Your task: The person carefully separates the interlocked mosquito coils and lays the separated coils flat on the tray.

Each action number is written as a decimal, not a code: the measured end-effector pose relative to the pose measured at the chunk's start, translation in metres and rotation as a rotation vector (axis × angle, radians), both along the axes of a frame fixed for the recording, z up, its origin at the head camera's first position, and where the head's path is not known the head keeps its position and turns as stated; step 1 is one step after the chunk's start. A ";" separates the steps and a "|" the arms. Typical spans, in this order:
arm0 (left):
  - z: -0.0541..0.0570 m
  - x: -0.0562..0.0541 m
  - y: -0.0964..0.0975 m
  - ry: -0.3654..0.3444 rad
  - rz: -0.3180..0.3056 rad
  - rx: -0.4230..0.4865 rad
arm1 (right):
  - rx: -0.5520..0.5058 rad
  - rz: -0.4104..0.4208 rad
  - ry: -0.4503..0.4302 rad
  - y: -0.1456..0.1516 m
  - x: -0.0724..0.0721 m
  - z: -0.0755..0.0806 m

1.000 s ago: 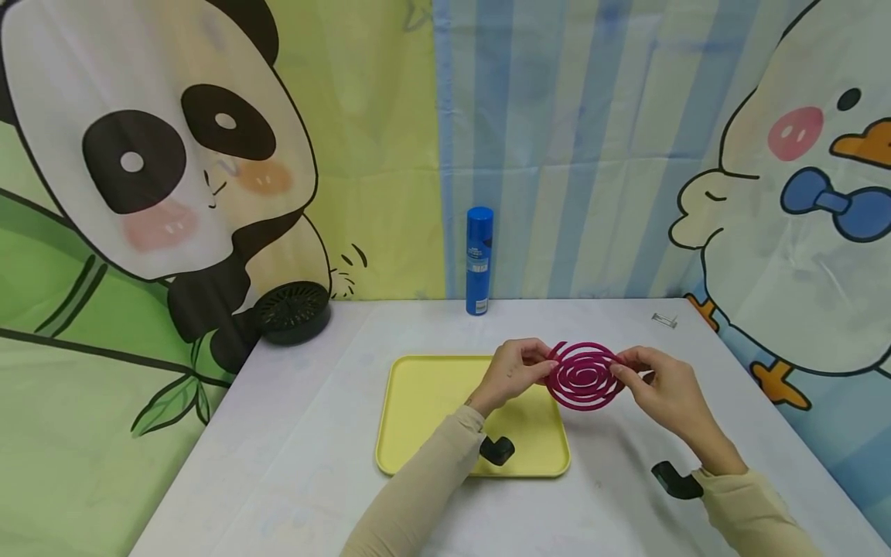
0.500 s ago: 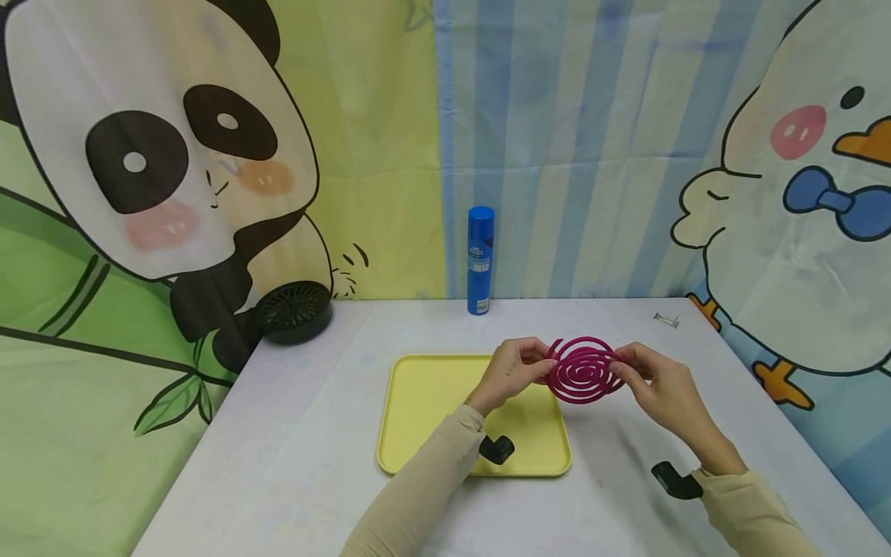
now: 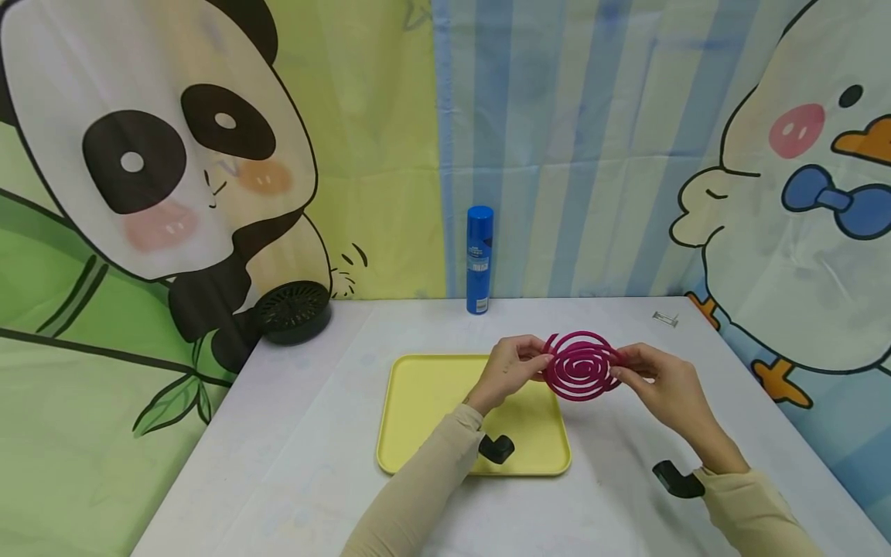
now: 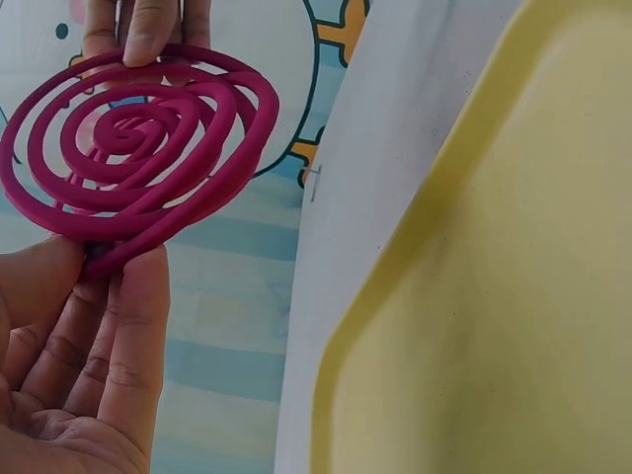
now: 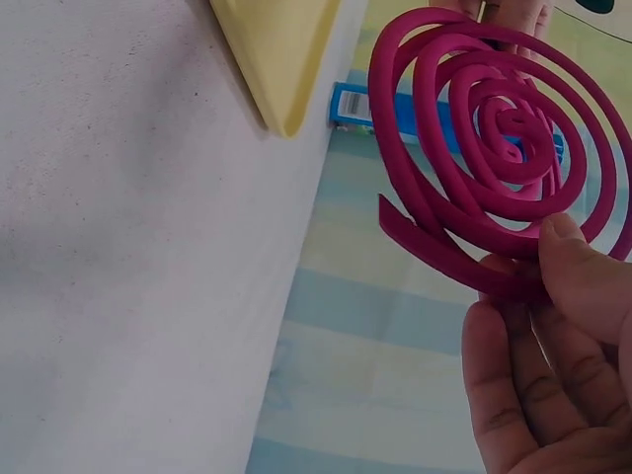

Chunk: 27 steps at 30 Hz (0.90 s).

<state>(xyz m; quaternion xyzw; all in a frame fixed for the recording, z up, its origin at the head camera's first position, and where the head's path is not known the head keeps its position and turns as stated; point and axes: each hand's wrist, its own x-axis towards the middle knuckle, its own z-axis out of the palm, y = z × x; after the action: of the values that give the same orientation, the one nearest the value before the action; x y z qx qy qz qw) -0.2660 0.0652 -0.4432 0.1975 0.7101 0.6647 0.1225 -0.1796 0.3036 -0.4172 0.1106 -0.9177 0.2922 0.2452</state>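
A magenta mosquito coil [image 3: 583,367] is held up above the table, off the right side of the yellow tray [image 3: 431,418]. My left hand [image 3: 508,367] pinches its left edge between thumb and fingers, while my right hand [image 3: 664,383] pinches the opposite edge. In the left wrist view, the coil [image 4: 123,136] appears as two spirals lying close together, slightly apart in places. A loose outer end of the coil [image 5: 434,259] sticks out near my right thumb in the right wrist view. Fingertips behind the coil are partly hidden.
A blue spray can [image 3: 479,263] stands upright at the table's back edge. At the back left sits a round black slotted dish [image 3: 292,312]. A small metal stand [image 3: 665,319] lies at the back right. Printed curtains hang behind the table.
The coil has risen slightly, and its upper rings have shifted upward and spread a little from the others. Both hands keep their pinch, nearly in place.
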 end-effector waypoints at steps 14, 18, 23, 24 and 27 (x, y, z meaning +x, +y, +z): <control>0.000 -0.003 -0.002 -0.054 0.027 0.037 | -0.004 0.024 -0.028 0.001 0.002 -0.002; 0.001 -0.004 -0.001 -0.080 0.049 0.044 | -0.016 0.041 -0.009 0.003 0.002 -0.003; 0.004 -0.001 0.000 -0.077 0.062 0.055 | -0.044 0.047 0.018 0.002 0.001 -0.004; 0.004 0.000 0.000 -0.074 0.062 0.057 | -0.050 0.043 0.018 0.001 0.001 -0.004; 0.006 0.002 0.001 -0.057 0.061 0.053 | -0.072 0.019 -0.007 0.000 0.001 -0.003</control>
<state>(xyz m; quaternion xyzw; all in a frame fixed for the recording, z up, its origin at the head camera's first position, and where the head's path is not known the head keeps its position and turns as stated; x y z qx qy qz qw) -0.2644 0.0662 -0.4377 0.1598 0.6940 0.6922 0.1169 -0.1788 0.3032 -0.4206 0.1095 -0.9064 0.3275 0.2432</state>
